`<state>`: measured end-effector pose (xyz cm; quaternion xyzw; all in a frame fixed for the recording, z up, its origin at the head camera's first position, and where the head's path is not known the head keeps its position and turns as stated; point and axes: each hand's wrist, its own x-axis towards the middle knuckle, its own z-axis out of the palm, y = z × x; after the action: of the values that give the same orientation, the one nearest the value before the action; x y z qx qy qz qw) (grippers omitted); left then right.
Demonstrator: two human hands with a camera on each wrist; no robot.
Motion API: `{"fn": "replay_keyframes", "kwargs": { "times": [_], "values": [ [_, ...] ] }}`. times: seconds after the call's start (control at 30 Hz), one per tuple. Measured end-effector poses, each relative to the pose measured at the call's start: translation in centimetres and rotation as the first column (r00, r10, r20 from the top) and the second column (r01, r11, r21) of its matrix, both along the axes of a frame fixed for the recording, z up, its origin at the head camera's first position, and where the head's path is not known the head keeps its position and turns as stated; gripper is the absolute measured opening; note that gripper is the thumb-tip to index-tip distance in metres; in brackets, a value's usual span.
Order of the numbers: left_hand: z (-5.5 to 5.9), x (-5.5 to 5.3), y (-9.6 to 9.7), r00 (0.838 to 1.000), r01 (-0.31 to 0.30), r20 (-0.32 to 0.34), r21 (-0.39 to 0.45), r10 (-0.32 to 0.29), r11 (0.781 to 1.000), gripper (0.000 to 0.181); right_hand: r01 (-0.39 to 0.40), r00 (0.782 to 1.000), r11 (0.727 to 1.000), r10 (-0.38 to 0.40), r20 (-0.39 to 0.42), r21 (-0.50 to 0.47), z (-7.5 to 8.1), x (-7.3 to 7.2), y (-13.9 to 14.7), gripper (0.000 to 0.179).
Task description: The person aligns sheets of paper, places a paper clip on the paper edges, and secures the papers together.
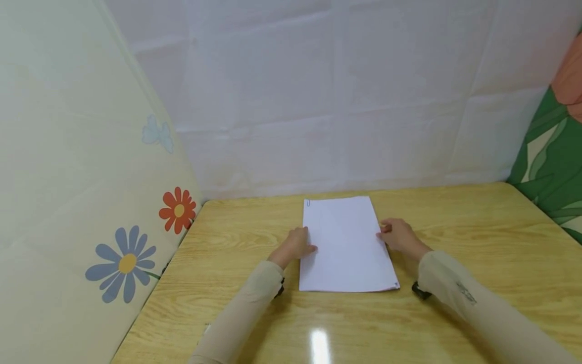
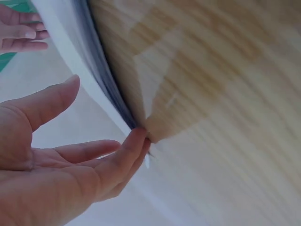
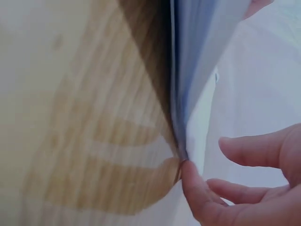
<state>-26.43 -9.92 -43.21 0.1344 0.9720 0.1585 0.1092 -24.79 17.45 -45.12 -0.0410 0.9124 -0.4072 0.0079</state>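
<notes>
A stack of white paper sheets (image 1: 345,247) lies flat on the wooden table. A small paper clip (image 1: 308,203) sits at its far left corner, and a small dark mark (image 1: 396,284) shows at its near right corner. My left hand (image 1: 294,244) is at the left edge; in the left wrist view its fingertips (image 2: 140,134) touch the side of the sheets, with the thumb raised over the paper. On the opposite edge is my right hand (image 1: 401,236). Its fingertip (image 3: 189,169) touches the sheets' side, and the thumb stands apart from the paper.
The yellow wood-grain table (image 1: 477,242) stretches to both sides of the paper. A white cloth backdrop (image 1: 345,101) rises behind it. Panels with printed flowers (image 1: 127,263) stand at left and right. Something small and pale (image 1: 207,328) shows beside the left sleeve.
</notes>
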Motion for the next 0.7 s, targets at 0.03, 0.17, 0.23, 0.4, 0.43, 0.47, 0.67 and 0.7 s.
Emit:
{"fn": "replay_keyframes", "kwargs": {
  "times": [0.03,0.17,0.23,0.4,0.43,0.47,0.67,0.7],
  "values": [
    [0.0,0.1,0.0,1.0,0.001,0.003,0.002,-0.001,1.0,0.063,-0.005,1.0,1.0,0.005,0.005,0.002,0.1,0.2,-0.1,0.046],
    [0.2,0.6,0.2,1.0,0.006,0.022,0.006,-0.006,1.0,0.057,-0.035,0.999,0.999,0.035,0.018,0.004,0.5,0.7,-0.3,0.046],
    [0.2,0.8,0.3,1.0,0.016,0.022,-0.012,-0.016,1.0,0.051,-0.054,0.998,0.998,0.054,0.011,0.013,0.5,0.9,-0.4,0.045],
    [0.2,1.1,0.8,0.999,0.025,0.031,-0.087,-0.023,0.996,0.05,-0.137,0.99,0.984,0.141,-0.029,0.11,0.1,1.3,-0.5,0.044],
    [0.2,1.2,0.9,0.999,0.028,0.035,-0.104,-0.024,0.994,0.052,-0.154,0.986,0.978,0.161,-0.037,0.142,0.0,1.3,-0.6,0.045],
    [0.2,1.3,0.9,0.999,0.03,0.037,-0.119,-0.026,0.992,0.055,-0.169,0.983,0.97,0.179,-0.046,0.173,-0.2,1.4,-0.7,0.045],
    [0.4,1.3,1.4,0.999,0.051,0.023,-0.19,-0.047,0.98,0.053,-0.166,0.984,0.948,0.178,-0.018,0.272,-0.3,1.4,-1.3,0.046],
    [0.5,1.3,1.4,0.999,0.051,0.021,-0.193,-0.048,0.98,0.052,-0.164,0.984,0.943,0.175,-0.013,0.29,-0.2,1.4,-1.3,0.046]
  ]
}}
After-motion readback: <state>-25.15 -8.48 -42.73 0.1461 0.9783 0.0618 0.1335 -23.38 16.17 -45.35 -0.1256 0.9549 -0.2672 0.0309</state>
